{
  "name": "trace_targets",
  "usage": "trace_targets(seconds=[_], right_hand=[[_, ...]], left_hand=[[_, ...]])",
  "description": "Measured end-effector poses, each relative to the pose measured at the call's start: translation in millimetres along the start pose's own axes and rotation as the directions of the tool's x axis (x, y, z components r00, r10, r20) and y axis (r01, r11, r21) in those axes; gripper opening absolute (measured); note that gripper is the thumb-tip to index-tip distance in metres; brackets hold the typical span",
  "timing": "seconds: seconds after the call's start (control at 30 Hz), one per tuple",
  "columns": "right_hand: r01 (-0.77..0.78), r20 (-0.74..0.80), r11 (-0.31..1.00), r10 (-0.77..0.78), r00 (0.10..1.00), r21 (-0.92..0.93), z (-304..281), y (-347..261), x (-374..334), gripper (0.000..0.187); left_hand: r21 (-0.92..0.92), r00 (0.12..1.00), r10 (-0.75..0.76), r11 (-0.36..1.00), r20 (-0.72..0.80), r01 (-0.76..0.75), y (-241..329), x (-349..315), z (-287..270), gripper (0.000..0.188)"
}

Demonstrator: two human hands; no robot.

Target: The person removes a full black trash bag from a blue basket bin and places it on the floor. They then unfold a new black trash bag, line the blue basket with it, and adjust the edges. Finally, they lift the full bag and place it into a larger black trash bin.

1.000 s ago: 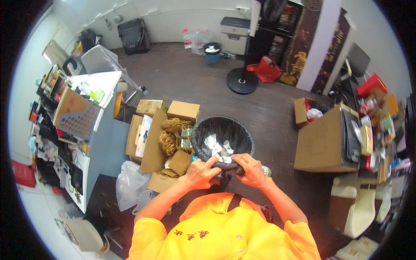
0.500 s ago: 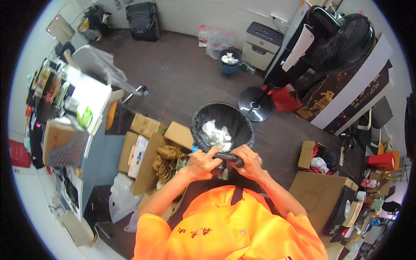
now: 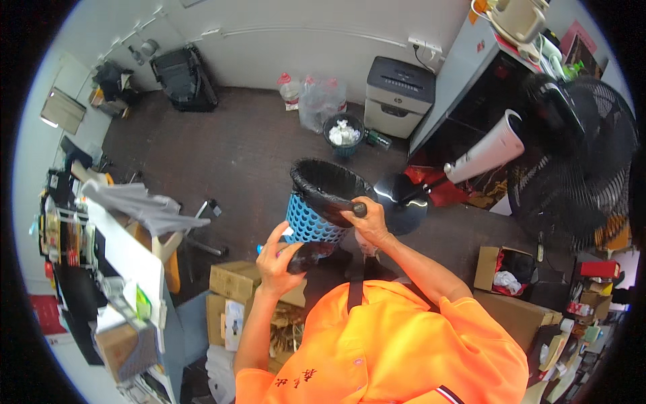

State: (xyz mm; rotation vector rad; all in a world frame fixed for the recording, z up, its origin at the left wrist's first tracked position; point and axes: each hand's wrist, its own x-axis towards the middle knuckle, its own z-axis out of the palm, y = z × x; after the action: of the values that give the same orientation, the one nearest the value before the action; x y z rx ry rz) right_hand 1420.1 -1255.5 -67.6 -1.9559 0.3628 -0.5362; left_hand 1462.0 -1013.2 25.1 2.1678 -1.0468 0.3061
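Fingers of the right hand [image 3: 371, 222] are bent over the near-right rim of a blue lattice bin [image 3: 311, 225], closed on the lined edge beside a dark stub [image 3: 360, 210]; this looks like the firmer hold of the two. The left hand [image 3: 276, 266] is at the bin's lower left side, its fingers bent and partly spread, thumb apart from forefinger; a small white scrap [image 3: 288, 231] shows by the fingertips, but whether they pinch it or only press on the lattice I cannot tell. The bin is in front of the orange shirt [image 3: 417, 337], out past the right edge of the bench [image 3: 131, 252] and over the dark floor [image 3: 168, 148], tilted so that its mouth, dressed in a black liner [image 3: 330, 182], leans away from the shirt; whether its base touches anything is hidden. The step in hand, as I judge it, is handling the tilted bin, one hand bearing the rim while the other works at the side. Any further move calls for the right hand to trap the liner against the rim and the left to find a sure place on the lattice, lest the bin swing. Toward the floor's far edge, a smaller bin [image 3: 345, 152] with crumpled white paper [image 3: 344, 132] stands near a grey shredder [image 3: 399, 101].
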Motion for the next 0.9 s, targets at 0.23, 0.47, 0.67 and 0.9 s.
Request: trace_targets(seconds=[0.23, 0.47, 0.67, 0.9], right_hand=[[-0.321, 0.02, 0.925, 0.323, 0.946, 0.202, 55.7, 121.9, 142.1, 0.021], [-0.628, 0.04, 0.633, 0.69, 0.723, 0.453, 83.5, 160.3, 272.2, 0.024], [-0.712, 0.11, 0.451, 0.8, 0.589, 0.538, 105.1, 253.9, 339.9, 0.025], [-0.701, 0.243, 0.223, 0.832, 0.499, 0.677, 103.2, 409.0, 386.3, 0.049]], left_hand=[[-0.278, 0.96, -0.255, 0.92, 0.115, 0.278, -179.6, 110.2, 51.0, 0.04], [-0.437, 0.626, -0.467, 0.455, 0.625, 0.776, -346.8, 198.6, 126.3, 0.056], [-0.319, 0.333, -0.469, 0.112, 0.818, 0.941, -441.1, 249.3, 218.7, 0.084], [-0.217, 0.196, -0.458, 0.008, 0.867, 0.976, -472.3, 309.7, 334.3, 0.09]])
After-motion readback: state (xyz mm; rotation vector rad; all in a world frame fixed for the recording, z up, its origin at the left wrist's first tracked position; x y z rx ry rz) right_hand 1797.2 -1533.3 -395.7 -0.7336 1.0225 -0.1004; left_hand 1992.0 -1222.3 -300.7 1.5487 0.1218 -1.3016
